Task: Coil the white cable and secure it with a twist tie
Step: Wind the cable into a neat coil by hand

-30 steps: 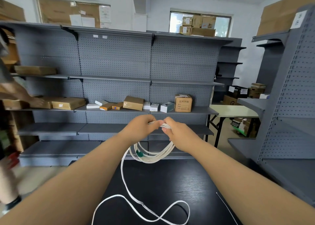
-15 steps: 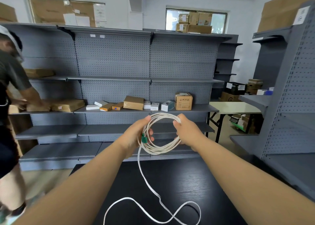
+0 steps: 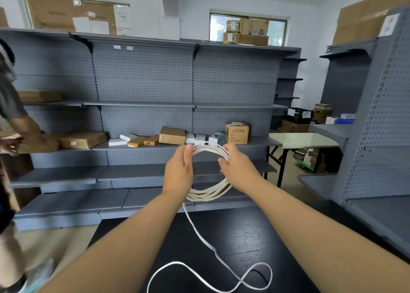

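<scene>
The right hand grips the right side of the coil, thumb in front of the strands and fingers behind. The left hand is on the opposite side with its back to the camera. The strands come out at its fingertips and again below its wrist, so it supports the coil, but I cannot tell whether its fingers wrap round it. Holding two opposite sides likely keeps the turns stacked and the ring open for the next wrap.

The cable is white, thin and matte. Between the hands it forms several loose turns, bunched at the top and fanning slightly apart at the bottom.

Below the grip the tail hangs from under the left wrist. It runs down and toward the person onto the table, where it lies in a flat figure-eight. That slack is not yet coiled, so I judge the winding part done. No tie is in view.

The table is black with a fine wood grain. Beyond the grip stand grey perforated metal shelves with cardboard boxes. Far left of the grip, another person reaches to a shelf.
</scene>
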Tool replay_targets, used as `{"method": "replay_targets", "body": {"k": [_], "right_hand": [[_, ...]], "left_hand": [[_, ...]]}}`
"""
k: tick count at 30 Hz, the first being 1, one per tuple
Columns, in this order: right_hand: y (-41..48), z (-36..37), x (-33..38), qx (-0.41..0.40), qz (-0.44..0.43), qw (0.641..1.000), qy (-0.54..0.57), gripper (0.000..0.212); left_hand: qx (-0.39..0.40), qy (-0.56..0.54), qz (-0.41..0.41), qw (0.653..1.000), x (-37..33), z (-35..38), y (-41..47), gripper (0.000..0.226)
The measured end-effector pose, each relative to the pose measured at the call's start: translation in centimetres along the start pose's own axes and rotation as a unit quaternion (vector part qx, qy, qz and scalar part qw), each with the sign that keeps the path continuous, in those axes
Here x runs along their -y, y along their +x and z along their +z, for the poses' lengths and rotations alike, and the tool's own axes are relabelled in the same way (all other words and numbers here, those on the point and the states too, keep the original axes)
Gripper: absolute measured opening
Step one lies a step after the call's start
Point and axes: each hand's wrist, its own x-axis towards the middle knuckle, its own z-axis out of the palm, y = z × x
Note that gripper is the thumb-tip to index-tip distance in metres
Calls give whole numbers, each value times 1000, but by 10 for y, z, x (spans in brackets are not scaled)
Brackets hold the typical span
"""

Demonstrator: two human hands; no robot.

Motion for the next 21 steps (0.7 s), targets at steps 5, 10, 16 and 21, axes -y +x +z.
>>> {"method": "replay_targets", "body": {"k": [5, 10, 16, 21], "right_hand": [[-1, 11, 14, -11, -78, 994, -71, 30], [-8, 28, 18, 3, -91, 988, -122, 24], [-13, 41, 20, -44, -54, 991, -113, 17], [-27, 51, 22, -83, -8, 994, -68, 16]], "left_hand": [[55, 45, 36, 997, 3, -12, 7, 26], [102, 76, 48, 991, 12, -30, 15, 22], [125, -17, -80, 989, 23, -34, 4, 36], [125, -98, -169, 973, 27, -34, -7, 50]]}}
